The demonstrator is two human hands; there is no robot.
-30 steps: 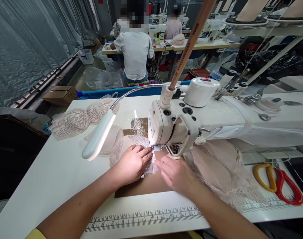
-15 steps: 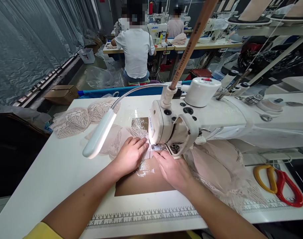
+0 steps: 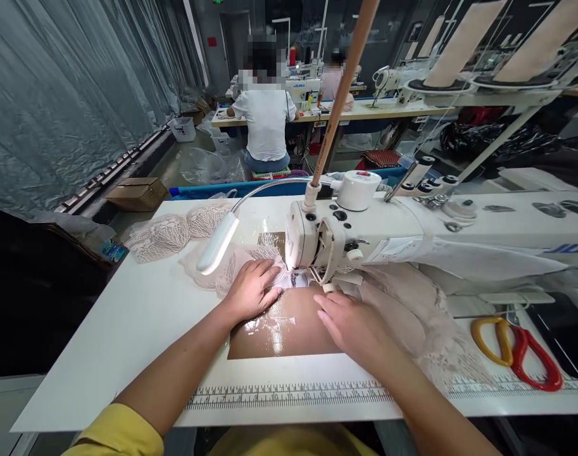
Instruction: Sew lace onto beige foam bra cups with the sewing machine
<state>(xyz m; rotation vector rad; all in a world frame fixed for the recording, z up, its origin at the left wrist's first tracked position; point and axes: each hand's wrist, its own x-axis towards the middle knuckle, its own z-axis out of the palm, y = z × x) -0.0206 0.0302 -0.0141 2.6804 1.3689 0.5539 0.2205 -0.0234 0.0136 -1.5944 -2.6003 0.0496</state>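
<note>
Right hand (image 3: 349,316) has edged rightward, half-uncurled; left hand (image 3: 253,288) lies flat on lace (image 3: 228,267).

Sewing machine (image 3: 305,240) between lace pieces (image 3: 163,237) and scissors (image 3: 519,354)

The lace pieces lie at the left of the table (image 3: 137,316), the scissors at its right (one handle over the ruler strip (image 3: 289,396)). Beyond, a person (image 3: 267,126) sits before another bench (image 3: 397,112).

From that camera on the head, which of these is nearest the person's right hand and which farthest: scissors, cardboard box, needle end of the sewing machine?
Nearest to farthest from the right hand:
1. Needle end of the sewing machine, just ahead and slightly left.
2. Scissors, to the right on the table.
3. Cardboard box, far left, beyond the table.
</note>
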